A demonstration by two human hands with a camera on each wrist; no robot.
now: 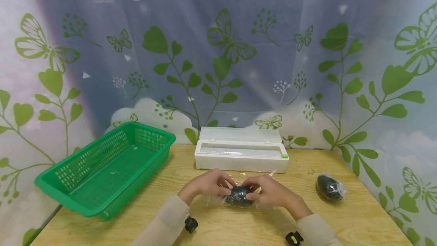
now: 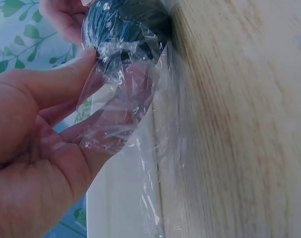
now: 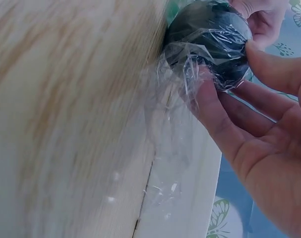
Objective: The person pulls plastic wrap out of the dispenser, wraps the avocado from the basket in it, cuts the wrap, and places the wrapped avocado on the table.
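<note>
A dark, egg-shaped avocado [image 1: 240, 196] lies on the table at the centre, with clear plastic wrap [image 2: 115, 114] around it. My left hand [image 1: 213, 183] holds its left end, thumb on the near side and fingers behind. At the other end, my right hand [image 1: 268, 191] grips it with thumb and fingers. Loose film hangs past both ends; in the left wrist view it drapes over the left fingers. The right wrist view shows a loose flap of plastic wrap [image 3: 165, 129] trailing from the avocado beside the right fingertips.
Behind the hands stands a white cling-film box [image 1: 240, 162], lid raised. A green plastic basket [image 1: 136, 177] sits at the left. Another wrapped avocado [image 1: 329, 187] lies to the right on the wooden table [image 1: 358, 223]. A patterned curtain [image 1: 273, 60] hangs behind.
</note>
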